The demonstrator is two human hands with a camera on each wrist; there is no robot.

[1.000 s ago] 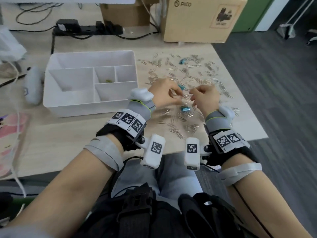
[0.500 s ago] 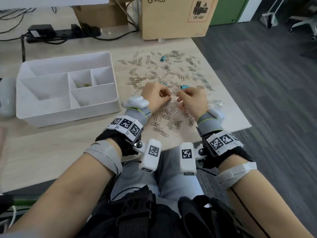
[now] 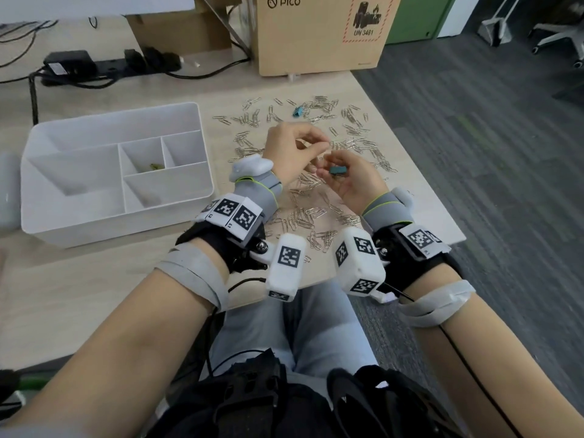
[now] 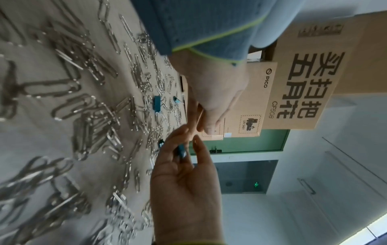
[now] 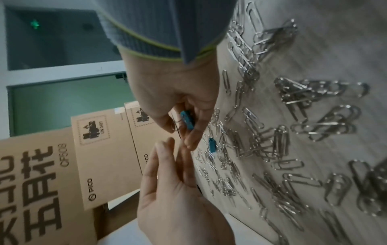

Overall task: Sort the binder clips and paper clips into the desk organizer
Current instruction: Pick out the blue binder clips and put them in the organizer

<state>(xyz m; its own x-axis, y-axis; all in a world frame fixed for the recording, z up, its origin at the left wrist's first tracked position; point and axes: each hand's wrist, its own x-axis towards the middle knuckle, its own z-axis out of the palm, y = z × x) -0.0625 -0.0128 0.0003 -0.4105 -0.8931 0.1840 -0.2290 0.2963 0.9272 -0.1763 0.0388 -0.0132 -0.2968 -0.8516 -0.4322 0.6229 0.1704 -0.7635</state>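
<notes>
Palm up above the scattered silver paper clips (image 3: 309, 213), my right hand (image 3: 330, 165) holds a blue binder clip (image 3: 337, 171) in its curled fingers; the right wrist view shows this binder clip (image 5: 186, 121) too. Just left of it, my left hand (image 3: 325, 146) pinches what looks like a paper clip (image 3: 330, 143) between thumb and forefinger. Another blue binder clip (image 3: 297, 111) lies at the far side of the pile. The white desk organizer (image 3: 202, 143) stands to the left, with a small greenish item (image 3: 155, 166) in one middle compartment.
A PICO cardboard box (image 3: 322, 33) stands behind the clips, and a black power strip (image 3: 104, 66) with cables lies behind the organizer. The table's right edge (image 3: 410, 147) runs close to the pile, with grey carpet beyond it. A grey object (image 3: 8, 184) lies left of the organizer.
Both hands have risen off the pile. My right hand has turned palm up with a blue binder clip in it, and my left hand now pinches at its fingertips.
</notes>
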